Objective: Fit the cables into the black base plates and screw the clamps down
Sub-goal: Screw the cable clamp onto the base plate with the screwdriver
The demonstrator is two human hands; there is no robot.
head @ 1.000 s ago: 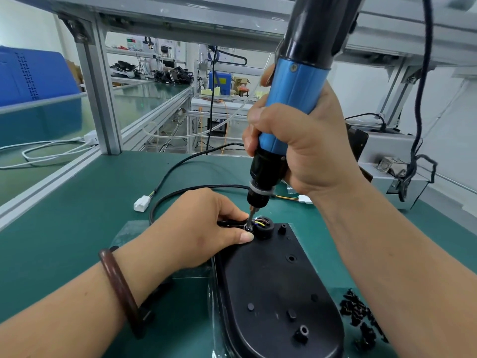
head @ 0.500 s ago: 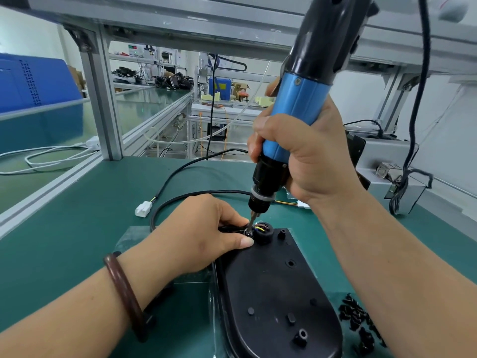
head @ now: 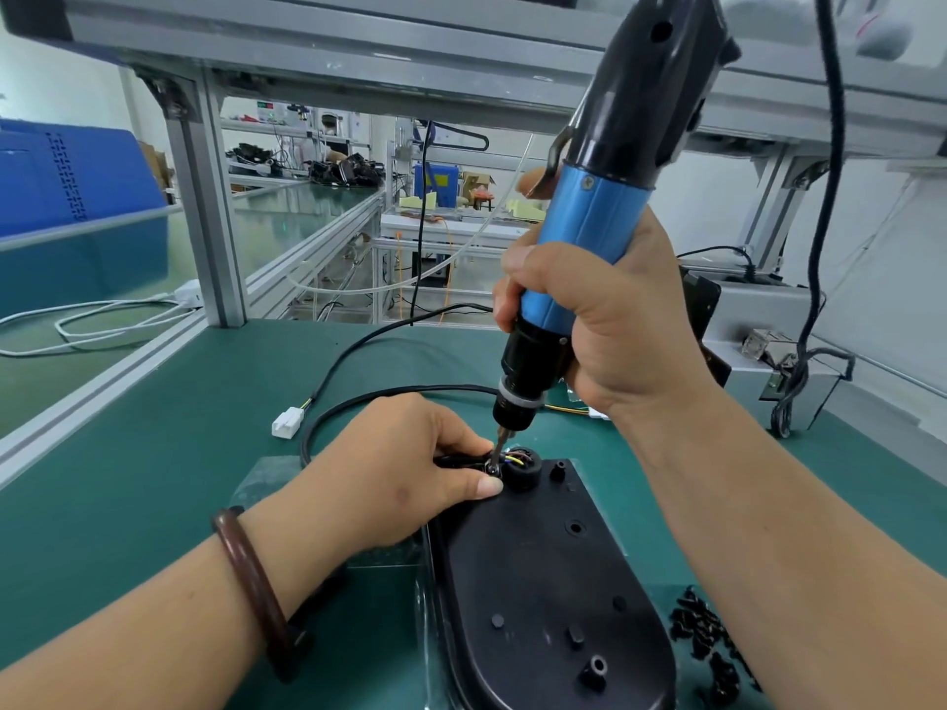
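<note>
The green surface (head: 153, 479) carries the black base plate (head: 538, 581), which lies flat in front of the person, its narrow end pointing away. Above this end stands the electric screwdriver (head: 589, 238), leaning a little to the right at its top. The right hand (head: 615, 340) has its grip closed fully around the blue body of the tool. The left hand (head: 399, 468) rests at the edge of the plate, and its grip pinches the clamp (head: 461, 461) down on the cable (head: 451, 387), with the thumb lying on the plate. The cable loops away over the surface, and a white connector (head: 288, 422) lies near it. A heap of black screws (head: 707, 638) waits to the right of the plate.

Compared with one second ago, almost nothing has moved: both hands keep their places, and the bit stays on the screw (head: 493, 468), just beside the round socket (head: 520, 466) where the coloured wires enter. I judge that this screw is now being driven, so the clamp is not yet fully fastened.
</note>
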